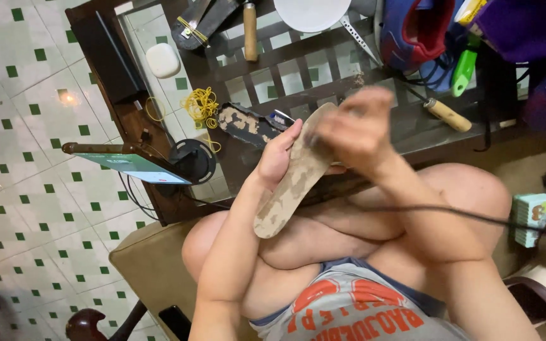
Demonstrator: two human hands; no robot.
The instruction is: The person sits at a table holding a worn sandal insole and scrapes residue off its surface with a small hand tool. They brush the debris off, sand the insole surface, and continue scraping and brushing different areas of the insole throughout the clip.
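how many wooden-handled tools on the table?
2. One wooden handle lies at the table's far edge, beside the white plate; the other wooden handle lies right of the hands, near the green tool. Clutter may hide more.

Bare arms, grey orange-lettered shirt, blue shorts

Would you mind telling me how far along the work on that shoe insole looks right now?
Done: patches of the insole look bare, so part of its coating seems off. In hand: the left hand holds it while the blurred right hand works its upper end. Left: mottled residue covers most of it, and another worn sole lies on the table.
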